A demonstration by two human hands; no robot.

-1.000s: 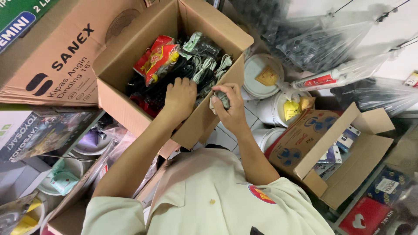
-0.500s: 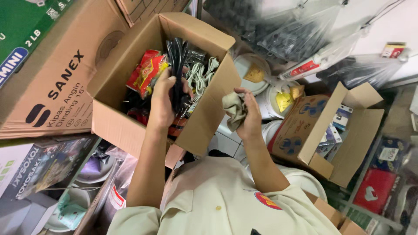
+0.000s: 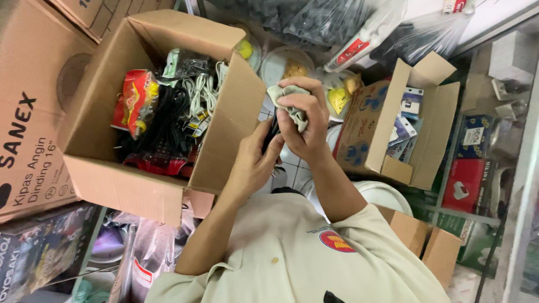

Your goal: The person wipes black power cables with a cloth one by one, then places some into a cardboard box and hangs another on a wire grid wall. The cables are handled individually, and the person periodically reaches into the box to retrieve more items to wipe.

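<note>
My left hand (image 3: 254, 164) is beside the right wall of an open cardboard box (image 3: 224, 140) and grips a small black item (image 3: 270, 133), which is mostly hidden. My right hand (image 3: 306, 126) holds a crumpled pale cloth (image 3: 285, 94) pressed against that item. Both hands meet just outside the box. Inside the box lie a red and yellow packet (image 3: 132, 101), black cables (image 3: 165, 126) and coiled white cables (image 3: 203, 92).
A smaller open carton (image 3: 375, 126) with small packets stands at the right. A large printed carton (image 3: 28, 112) lies at the left. Clear plastic bags (image 3: 331, 22) are at the top, round white lids (image 3: 283, 62) behind the hands, and red boxes (image 3: 463, 185) far right.
My left hand has come out of the box with a black item and moved right to meet my right hand. The right hand has brought the cloth onto it.
</note>
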